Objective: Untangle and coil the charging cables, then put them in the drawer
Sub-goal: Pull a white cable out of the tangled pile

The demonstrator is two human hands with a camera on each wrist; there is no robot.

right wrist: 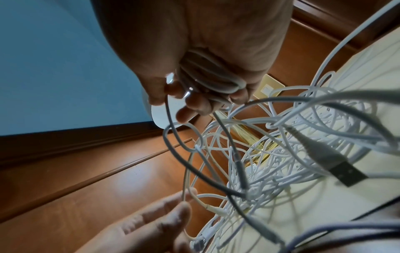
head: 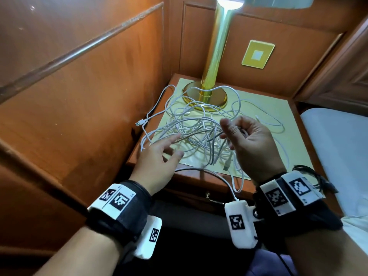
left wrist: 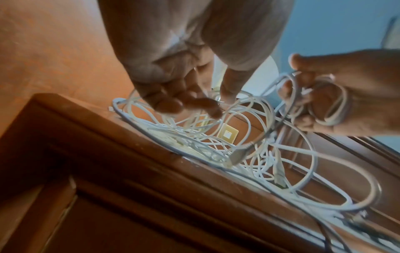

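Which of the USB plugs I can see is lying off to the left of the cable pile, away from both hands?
The silver USB plug on the nightstand's bare wood edge, at the pile's far left. Another plug lies at the front edge by the right hand.

I see white cables (head: 191, 132) ahead of my hands, a gold lamp (head: 214, 62) beyond, and black-and-white checkered wristbands (head: 119, 202).

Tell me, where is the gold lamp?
In the head view, the gold lamp stands at the back of the nightstand, just behind the tangled white cables.
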